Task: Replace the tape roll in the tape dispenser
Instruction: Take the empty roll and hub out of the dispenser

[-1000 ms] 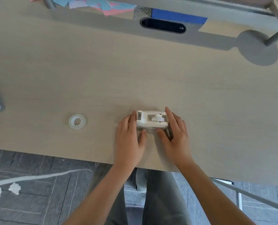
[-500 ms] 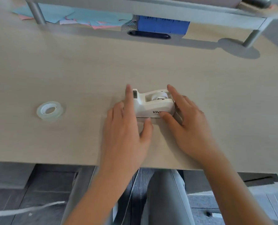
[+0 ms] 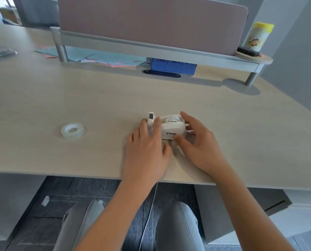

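Both hands (image 3: 147,151) around white "VIVID"-marked tape dispenser (image 3: 171,126), clear tape roll (image 3: 72,130) apart.

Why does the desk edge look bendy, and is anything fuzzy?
Head view: the wide-angle lens bows the desk edge; corners smear, so the yellow container and left clutter look soft. The tape dispenser, both hands and spare tape roll are fairly sharp. Soft daylight, faint shadows, no glare.

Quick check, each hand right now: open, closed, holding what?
Left hand: closed on the cutter end of the tape dispenser.
Right hand: closed on the dispenser's roll end, fingers over the top, thumb at the front.
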